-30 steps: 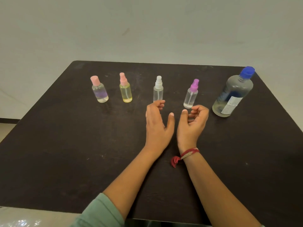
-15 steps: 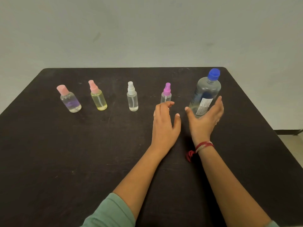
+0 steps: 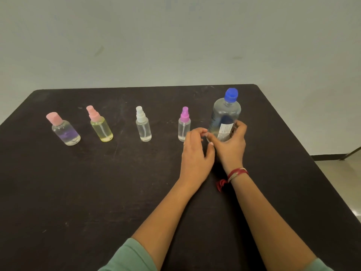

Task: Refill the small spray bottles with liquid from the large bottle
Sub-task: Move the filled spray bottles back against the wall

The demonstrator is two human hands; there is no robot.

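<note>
Right hand [image 3: 230, 147] grips the lower part of the large bottle [image 3: 225, 114], thumb on the side toward the small bottles and fingers curled round the far side, partly over the white label [image 3: 224, 132]. The bottle stands upright on the dark table [image 3: 97, 192], blue cap [image 3: 231, 94] on, with liquid only in its lowest part.

Left hand [image 3: 195, 151] sits just beside the large bottle's base, touching the right thumb. Its fingers are loosely curled and hold nothing; I cannot tell whether the tips reach the bottle.

To the left of the large bottle, four small bottles stand in a row:
- nearest, a purple-capped spray bottle [image 3: 184, 125], just behind the left hand's knuckles
- a white-capped spray bottle [image 3: 143, 126]
- a yellow bottle with a pink sprayer [image 3: 100, 127]
- farthest, a pink-capped bottle [image 3: 64, 132] with a purple tint

A red thread band [image 3: 237, 173] circles the right wrist.
</note>
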